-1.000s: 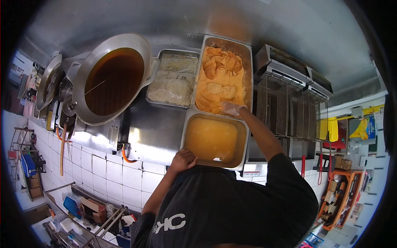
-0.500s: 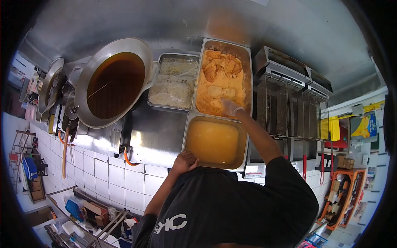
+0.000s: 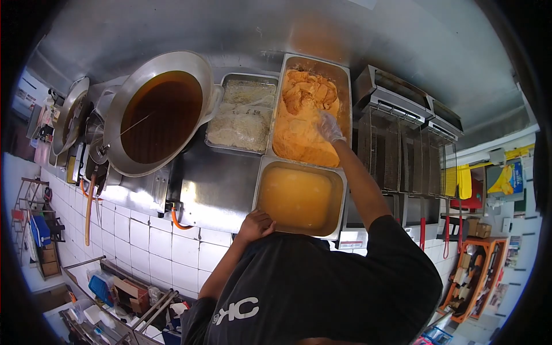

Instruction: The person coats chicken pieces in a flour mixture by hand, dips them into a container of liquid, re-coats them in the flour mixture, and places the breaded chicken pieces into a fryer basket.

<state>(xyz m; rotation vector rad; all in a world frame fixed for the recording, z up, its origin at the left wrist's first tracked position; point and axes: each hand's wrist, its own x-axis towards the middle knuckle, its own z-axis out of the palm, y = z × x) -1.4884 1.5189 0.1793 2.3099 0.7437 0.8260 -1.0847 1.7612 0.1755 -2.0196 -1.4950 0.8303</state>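
My right hand [image 3: 329,126], in a clear plastic glove, is at the right side of a deep metal pan [image 3: 346,92] of orange breading flour [image 3: 302,138]. Its fingers look stretched out against the flour, with no piece visible in them. Coated pieces [image 3: 310,89] are heaped at the pan's far end. Bare and with fingers curled in, my left hand [image 3: 256,225] rests by the near left corner of a second pan [image 3: 339,201]. That pan holds a yellow-orange liquid [image 3: 296,195]. I see nothing in the left hand.
Left of the flour stands a tray [image 3: 236,150] with pale powdery contents partly under plastic. Further left, a big pot [image 3: 132,167] holds dark oil [image 3: 161,118] with a thin metal rod in it. Wire fryer baskets [image 3: 402,149] stand on the right. A steel wall [image 3: 259,29] rises behind.
My right hand has moved away from me, up the pan's right side. The pale pieces that lay mid-pan no longer show; smooth flour is there instead. My left hand stays put.
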